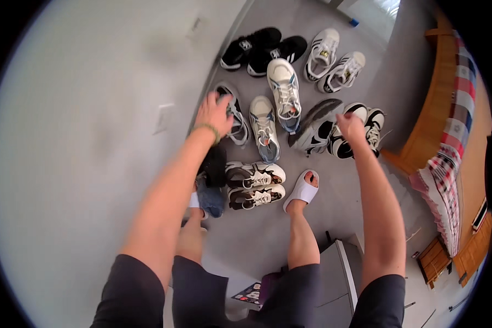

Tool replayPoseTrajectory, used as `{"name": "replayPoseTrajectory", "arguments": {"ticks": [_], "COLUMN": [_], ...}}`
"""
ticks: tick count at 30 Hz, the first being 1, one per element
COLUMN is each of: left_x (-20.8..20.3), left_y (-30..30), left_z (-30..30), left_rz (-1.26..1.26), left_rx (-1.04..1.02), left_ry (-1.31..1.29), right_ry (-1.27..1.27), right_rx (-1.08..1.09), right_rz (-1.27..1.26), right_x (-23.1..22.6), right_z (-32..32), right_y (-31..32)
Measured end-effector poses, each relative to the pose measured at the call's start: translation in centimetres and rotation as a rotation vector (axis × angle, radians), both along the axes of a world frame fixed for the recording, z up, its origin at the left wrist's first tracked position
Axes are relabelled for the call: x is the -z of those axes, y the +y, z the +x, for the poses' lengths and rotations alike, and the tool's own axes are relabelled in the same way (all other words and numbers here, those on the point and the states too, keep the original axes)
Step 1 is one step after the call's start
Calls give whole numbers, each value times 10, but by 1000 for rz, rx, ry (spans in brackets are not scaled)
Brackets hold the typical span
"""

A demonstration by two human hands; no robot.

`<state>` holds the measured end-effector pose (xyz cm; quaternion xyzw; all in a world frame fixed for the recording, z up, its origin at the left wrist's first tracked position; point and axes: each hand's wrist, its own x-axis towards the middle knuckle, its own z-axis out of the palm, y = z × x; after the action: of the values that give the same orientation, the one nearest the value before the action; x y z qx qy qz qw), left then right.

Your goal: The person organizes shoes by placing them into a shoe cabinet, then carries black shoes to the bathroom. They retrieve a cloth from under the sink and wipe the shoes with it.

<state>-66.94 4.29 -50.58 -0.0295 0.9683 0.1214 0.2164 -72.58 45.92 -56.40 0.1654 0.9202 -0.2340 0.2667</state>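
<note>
Your dark cloth sleeve (131,292) lies nearest. Left hand (213,116) spread over laced sneaker (240,129); right hand (351,129) beside curved-soled sneaker (316,129), grip indeterminable.

No words or numbers could be read. There was a white mark (246,45) on a black shoe (261,40), and a small gold label (323,54) on the tongue of a white striped shoe (315,64); both were too small for reading.

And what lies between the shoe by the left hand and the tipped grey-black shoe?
In the head view: one white-and-blue sneaker, then a second sneaker.
</note>
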Motion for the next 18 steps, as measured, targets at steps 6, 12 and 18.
{"name": "replayPoseTrajectory", "arguments": {"ticks": [6, 12, 18], "left_x": [99, 158, 175], "left_y": [15, 18, 24], "left_z": [-95, -140, -136], "left_rz": [-161, -343, -250], "left_rx": [184, 240, 257], "left_ry": [172, -14, 46], "right_ry": [141, 70, -133], "right_rx": [-6, 97, -36], "right_rz": [27, 176, 186], "right_x": [93, 148, 171], "right_z": [-92, -142, -149], "right_y": [-17, -37, -36]}}
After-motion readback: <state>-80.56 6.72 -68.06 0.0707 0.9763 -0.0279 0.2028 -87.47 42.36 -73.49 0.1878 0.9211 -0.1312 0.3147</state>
